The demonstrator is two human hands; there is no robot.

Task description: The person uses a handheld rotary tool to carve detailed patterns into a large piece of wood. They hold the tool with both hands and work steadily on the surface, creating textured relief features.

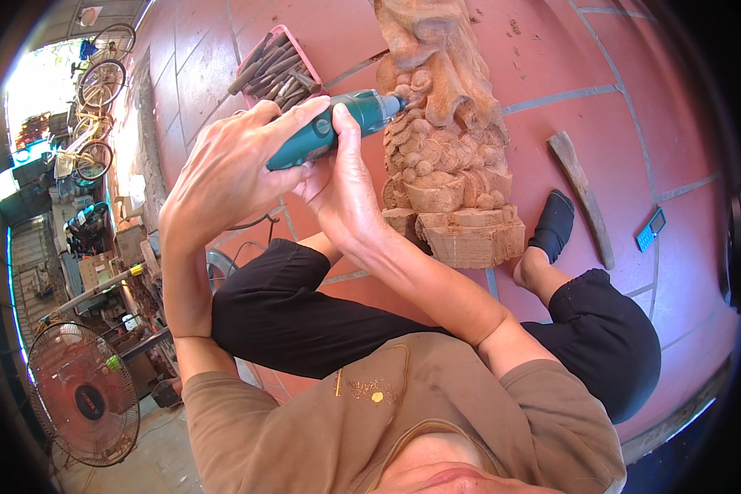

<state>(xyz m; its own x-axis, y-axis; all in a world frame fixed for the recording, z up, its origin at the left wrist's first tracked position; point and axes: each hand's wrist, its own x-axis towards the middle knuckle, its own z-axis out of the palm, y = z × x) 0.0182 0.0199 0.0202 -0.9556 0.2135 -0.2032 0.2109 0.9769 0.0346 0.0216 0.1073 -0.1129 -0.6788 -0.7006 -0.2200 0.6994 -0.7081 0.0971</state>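
Both my hands are closed round a green rotary tool (pixel 328 133) with a clear front collar. My left hand (pixel 226 160) wraps its body from the left, fingers over the top. From below, my right hand (pixel 344 185) grips it, thumb pressed along the casing. The tool points right, its tip at the left side of a wooden carving (pixel 445 156); whether it touches the wood I cannot tell. The carving lies lengthwise on the floor, with rounded clusters in the middle, flowing folds at the far end and a rough block base near me.
A pink tray (pixel 281 33) of chisel-like tools stands beyond my left hand. Right of the carving lie a wooden stick (pixel 580 198) and a blue phone (pixel 650 230) on red tiles (pixel 552 49). A fan (pixel 86 395) and bicycles (pixel 99 107) stand at left. My legs flank the base.
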